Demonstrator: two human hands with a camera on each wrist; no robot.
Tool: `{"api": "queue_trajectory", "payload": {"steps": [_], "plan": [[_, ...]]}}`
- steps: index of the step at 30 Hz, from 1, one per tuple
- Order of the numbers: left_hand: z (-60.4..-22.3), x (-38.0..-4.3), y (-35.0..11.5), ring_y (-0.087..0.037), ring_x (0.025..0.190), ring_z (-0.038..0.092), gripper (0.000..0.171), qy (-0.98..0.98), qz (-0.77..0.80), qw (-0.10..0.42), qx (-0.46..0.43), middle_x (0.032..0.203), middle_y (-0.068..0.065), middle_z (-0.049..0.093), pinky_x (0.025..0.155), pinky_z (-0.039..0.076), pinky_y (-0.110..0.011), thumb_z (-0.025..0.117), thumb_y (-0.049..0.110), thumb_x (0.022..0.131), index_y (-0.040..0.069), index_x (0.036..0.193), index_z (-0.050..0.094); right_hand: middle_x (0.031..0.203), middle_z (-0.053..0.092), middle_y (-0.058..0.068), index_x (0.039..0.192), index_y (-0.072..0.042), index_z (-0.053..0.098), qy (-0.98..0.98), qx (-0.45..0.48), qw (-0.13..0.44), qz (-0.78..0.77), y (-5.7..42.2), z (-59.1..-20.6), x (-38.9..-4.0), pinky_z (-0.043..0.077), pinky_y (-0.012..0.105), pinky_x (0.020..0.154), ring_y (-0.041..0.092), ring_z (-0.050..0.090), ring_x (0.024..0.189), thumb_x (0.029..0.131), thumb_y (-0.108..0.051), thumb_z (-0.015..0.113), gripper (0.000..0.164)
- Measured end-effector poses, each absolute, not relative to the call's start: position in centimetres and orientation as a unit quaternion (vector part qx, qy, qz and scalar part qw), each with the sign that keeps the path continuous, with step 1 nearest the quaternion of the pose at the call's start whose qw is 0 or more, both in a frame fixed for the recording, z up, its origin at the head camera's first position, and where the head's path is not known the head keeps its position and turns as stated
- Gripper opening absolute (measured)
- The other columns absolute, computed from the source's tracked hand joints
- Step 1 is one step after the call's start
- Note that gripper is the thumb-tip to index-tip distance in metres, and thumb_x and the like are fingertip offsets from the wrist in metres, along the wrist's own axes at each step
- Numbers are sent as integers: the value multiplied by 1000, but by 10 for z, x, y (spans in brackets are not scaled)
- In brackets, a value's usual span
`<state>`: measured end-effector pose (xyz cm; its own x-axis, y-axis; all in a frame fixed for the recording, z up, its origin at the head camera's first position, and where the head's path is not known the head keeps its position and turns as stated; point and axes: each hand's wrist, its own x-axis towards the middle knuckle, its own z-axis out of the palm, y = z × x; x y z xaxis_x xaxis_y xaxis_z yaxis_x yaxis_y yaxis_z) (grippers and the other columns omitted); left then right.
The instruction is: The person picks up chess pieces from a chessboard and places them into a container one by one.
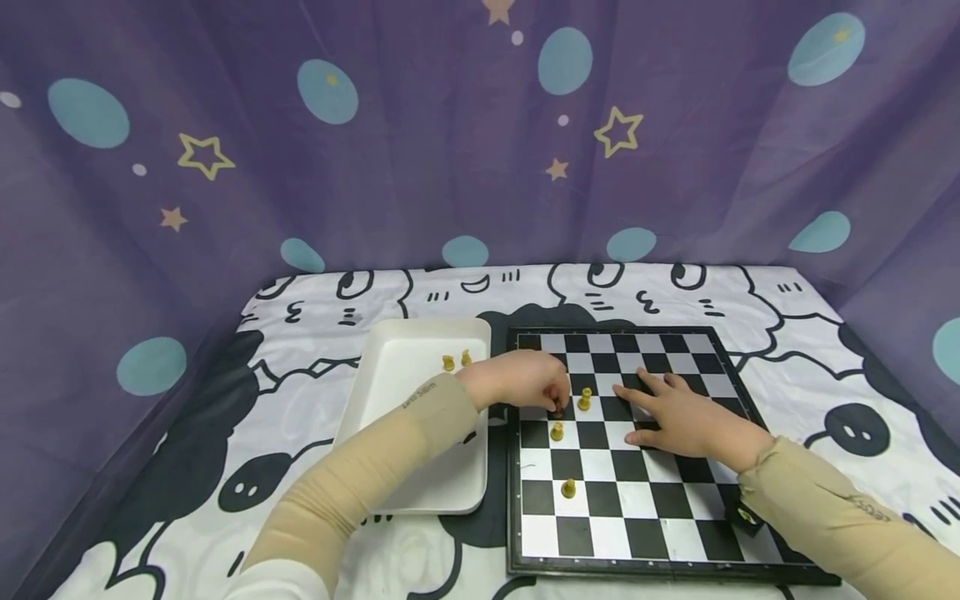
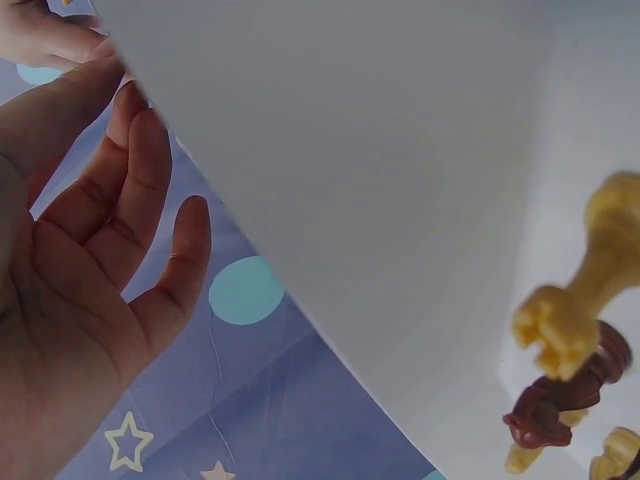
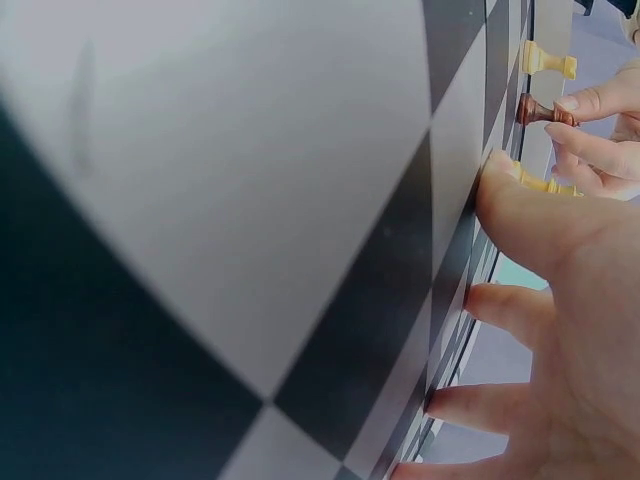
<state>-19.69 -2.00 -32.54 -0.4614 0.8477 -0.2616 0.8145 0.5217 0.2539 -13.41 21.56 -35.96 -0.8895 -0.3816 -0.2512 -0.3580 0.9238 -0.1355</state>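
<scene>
In the head view my left hand (image 1: 528, 379) reaches over the left side of a black-and-white chessboard (image 1: 651, 542). Its thumb and fingertips pinch a dark brown chess piece (image 3: 540, 111), whose base is right at the board in the right wrist view. Beside that hand stand two yellow chess pieces, one (image 1: 585, 399) to the right and another (image 1: 557, 432) just nearer. A third yellow piece (image 1: 568, 488) stands farther toward the front. My right hand (image 1: 690, 421) rests on the board with its fingers spread, holding nothing.
Left of the board lies a white tray (image 1: 397, 375), partly hidden under my left forearm. Yellow pieces (image 1: 448, 363) and a brown piece (image 2: 545, 412) are inside it. A patterned cloth (image 1: 810, 358) covers the table, and a purple curtain (image 1: 450, 167) hangs behind.
</scene>
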Motion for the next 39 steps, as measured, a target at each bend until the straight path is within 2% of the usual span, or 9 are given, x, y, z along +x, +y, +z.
{"api": "queue_trajectory", "payload": {"steps": [15, 25, 39], "plan": [[-319, -199, -24, -10, 92, 61, 14, 856, 46, 165, 488, 101, 1, 68, 81, 48, -19, 67, 14, 88, 14, 100, 74, 146, 32, 30, 142, -20, 44, 969, -202, 131, -48, 217, -358, -134, 37, 69, 90, 60, 31, 126, 81, -63, 58, 76], [-311, -200, -30, -7, 82, 57, 10, 859, 53, 148, 487, 94, 3, 66, 75, 46, -20, 67, 17, 89, 16, 96, 74, 146, 32, 30, 142, -20, 45, 970, -198, 133, -45, 217, -358, -135, 37, 69, 90, 60, 31, 126, 81, -62, 58, 75], [-315, -203, -42, -9, 83, 58, 7, 860, 49, 137, 489, 92, 3, 66, 77, 47, -23, 68, 15, 87, 16, 93, 73, 146, 32, 30, 142, -19, 45, 969, -200, 134, -53, 217, -359, -134, 37, 69, 91, 60, 30, 126, 81, -62, 59, 76]]}}
